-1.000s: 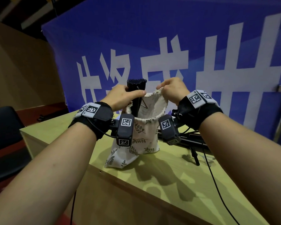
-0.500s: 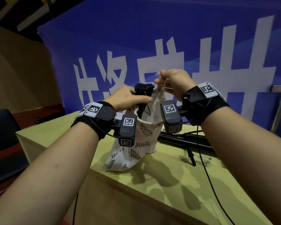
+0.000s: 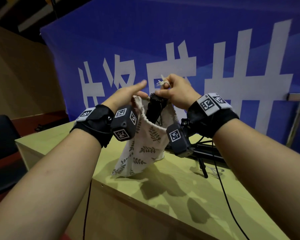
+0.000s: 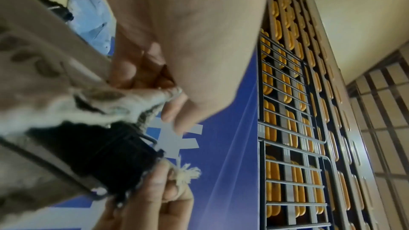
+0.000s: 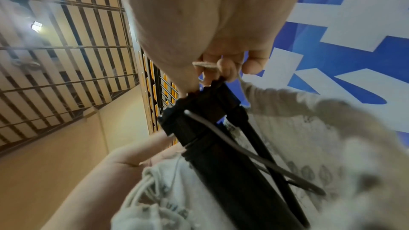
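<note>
A cream drawstring bag (image 3: 145, 146) with a leaf print hangs tilted over the table, its lower corner still on the wood. A black folded stand (image 3: 155, 110) sticks out of its mouth. My left hand (image 3: 126, 96) pinches the bag's left rim (image 4: 168, 93) between thumb and curled fingers, index finger stretched out. My right hand (image 3: 175, 91) pinches the drawstring's knotted end (image 3: 161, 83) and touches the stand's top. The right wrist view shows the right hand (image 5: 221, 69) on the cord above the stand (image 5: 221, 146), with the bag (image 5: 309, 146) around it.
The wooden table (image 3: 163, 196) has its front edge close to me. A black tripod (image 3: 206, 153) and a cable (image 3: 223, 196) lie at its right. A blue banner (image 3: 215, 40) stands behind. A dark chair (image 3: 2, 144) is at the left, a metal post (image 3: 298, 118) at the right.
Both hands have risen and lifted the bag's top. The right hand pulled the drawstring up and out. The left hand shifted from the stand to the bag's rim.
</note>
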